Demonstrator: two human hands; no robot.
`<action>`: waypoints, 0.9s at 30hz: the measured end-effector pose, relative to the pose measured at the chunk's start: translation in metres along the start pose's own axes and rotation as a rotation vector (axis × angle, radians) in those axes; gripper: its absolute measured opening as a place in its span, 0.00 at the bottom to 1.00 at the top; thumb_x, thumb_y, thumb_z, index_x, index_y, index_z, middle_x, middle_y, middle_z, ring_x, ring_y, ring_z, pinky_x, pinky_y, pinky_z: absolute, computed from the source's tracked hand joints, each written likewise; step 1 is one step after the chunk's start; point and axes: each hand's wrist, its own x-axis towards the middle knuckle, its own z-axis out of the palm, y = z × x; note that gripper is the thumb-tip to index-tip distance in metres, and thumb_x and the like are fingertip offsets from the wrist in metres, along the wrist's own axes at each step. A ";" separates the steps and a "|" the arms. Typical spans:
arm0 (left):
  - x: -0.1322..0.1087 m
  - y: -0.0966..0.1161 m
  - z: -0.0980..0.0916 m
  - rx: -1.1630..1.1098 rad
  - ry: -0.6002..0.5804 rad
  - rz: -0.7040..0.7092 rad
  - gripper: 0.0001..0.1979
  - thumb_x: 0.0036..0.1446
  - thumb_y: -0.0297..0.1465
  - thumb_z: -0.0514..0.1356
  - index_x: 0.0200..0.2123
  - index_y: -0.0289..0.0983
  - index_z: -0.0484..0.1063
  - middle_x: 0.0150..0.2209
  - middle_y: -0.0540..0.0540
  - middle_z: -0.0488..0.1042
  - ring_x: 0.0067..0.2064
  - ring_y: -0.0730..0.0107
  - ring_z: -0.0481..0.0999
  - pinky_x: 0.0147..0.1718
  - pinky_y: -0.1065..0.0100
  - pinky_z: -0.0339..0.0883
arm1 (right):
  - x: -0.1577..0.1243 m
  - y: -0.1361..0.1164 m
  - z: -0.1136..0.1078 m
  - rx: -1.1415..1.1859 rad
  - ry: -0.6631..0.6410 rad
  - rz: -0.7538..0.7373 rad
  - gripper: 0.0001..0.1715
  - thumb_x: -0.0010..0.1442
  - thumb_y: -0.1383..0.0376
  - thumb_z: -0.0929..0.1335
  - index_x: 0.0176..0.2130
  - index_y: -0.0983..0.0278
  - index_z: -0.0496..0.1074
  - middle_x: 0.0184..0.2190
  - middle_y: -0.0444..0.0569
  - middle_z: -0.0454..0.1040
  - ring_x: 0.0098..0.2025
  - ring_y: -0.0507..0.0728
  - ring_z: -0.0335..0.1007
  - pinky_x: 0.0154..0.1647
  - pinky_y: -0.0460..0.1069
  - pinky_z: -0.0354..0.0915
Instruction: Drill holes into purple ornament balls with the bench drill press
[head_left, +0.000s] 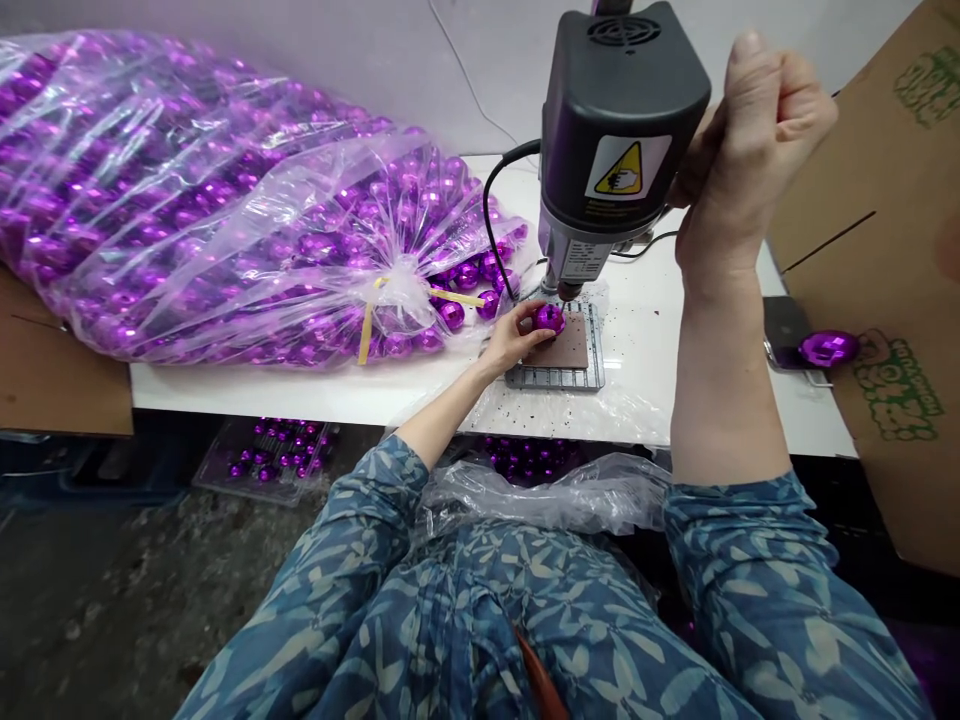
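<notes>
My left hand point(517, 338) grips a shiny purple faceted ball point(548, 318) between thumb and fingers. The ball sits over a brown board point(568, 345) on the slotted metal base point(592, 378) of a small bench drill press point(626, 110). Just above the ball is the drill's chuck point(570, 290); whether the bit touches the ball I cannot tell. On the right of the motor housing, my right hand point(754, 130) is raised and closed in a fist, apparently at the drill's feed lever, which the fingers and housing mostly hide.
A big clear bag point(225, 200) of purple balls fills the left of the white table point(637, 380). Several loose balls point(451, 315) lie by its tied neck. At right stand a cardboard box point(862, 250), a phone point(784, 325) and another purple ball point(828, 348). Plastic sheeting point(555, 492) covers my lap.
</notes>
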 end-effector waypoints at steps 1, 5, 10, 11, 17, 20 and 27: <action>0.000 -0.001 0.001 0.012 -0.001 0.004 0.25 0.46 0.23 0.80 0.48 0.39 0.82 0.51 0.43 0.85 0.55 0.56 0.84 0.59 0.60 0.76 | 0.000 0.000 0.000 0.002 -0.008 -0.004 0.46 0.56 0.25 0.68 0.27 0.58 0.47 0.18 0.37 0.50 0.18 0.45 0.47 0.17 0.48 0.50; -0.005 -0.004 0.001 0.143 0.008 0.019 0.27 0.45 0.24 0.81 0.49 0.41 0.84 0.44 0.47 0.83 0.53 0.54 0.82 0.59 0.59 0.74 | -0.002 -0.002 0.000 0.010 -0.015 -0.029 0.47 0.55 0.24 0.67 0.28 0.59 0.45 0.19 0.38 0.49 0.18 0.44 0.47 0.17 0.46 0.51; -0.012 -0.003 0.003 0.224 -0.028 0.082 0.28 0.45 0.25 0.81 0.51 0.41 0.84 0.47 0.45 0.83 0.54 0.53 0.80 0.61 0.58 0.72 | -0.003 -0.003 0.000 -0.020 -0.015 -0.028 0.48 0.55 0.24 0.67 0.28 0.58 0.45 0.18 0.38 0.50 0.19 0.45 0.48 0.17 0.47 0.51; -0.013 -0.003 0.004 0.226 -0.028 0.095 0.28 0.46 0.25 0.81 0.52 0.41 0.84 0.48 0.44 0.83 0.54 0.53 0.80 0.62 0.58 0.72 | -0.003 -0.004 0.000 -0.030 -0.012 -0.028 0.48 0.55 0.23 0.67 0.28 0.58 0.45 0.18 0.38 0.50 0.19 0.45 0.47 0.17 0.47 0.52; -0.015 -0.006 0.010 0.151 0.010 0.048 0.24 0.47 0.29 0.82 0.48 0.42 0.83 0.49 0.45 0.83 0.59 0.51 0.79 0.63 0.58 0.71 | -0.002 -0.004 0.002 -0.017 -0.013 -0.037 0.49 0.53 0.21 0.64 0.29 0.59 0.42 0.18 0.37 0.46 0.18 0.44 0.46 0.16 0.46 0.50; -0.015 -0.012 0.010 0.140 0.028 0.068 0.25 0.47 0.29 0.82 0.49 0.43 0.82 0.50 0.45 0.82 0.59 0.52 0.79 0.63 0.58 0.71 | -0.001 -0.004 0.001 -0.010 -0.019 -0.038 0.48 0.54 0.23 0.65 0.29 0.59 0.42 0.17 0.37 0.46 0.18 0.43 0.47 0.16 0.45 0.48; -0.016 -0.013 0.009 0.239 0.058 0.130 0.24 0.47 0.28 0.83 0.48 0.44 0.84 0.41 0.44 0.79 0.59 0.47 0.74 0.67 0.53 0.66 | -0.003 -0.007 0.000 0.007 -0.025 -0.030 0.45 0.60 0.30 0.68 0.28 0.59 0.44 0.18 0.38 0.48 0.19 0.44 0.49 0.17 0.45 0.49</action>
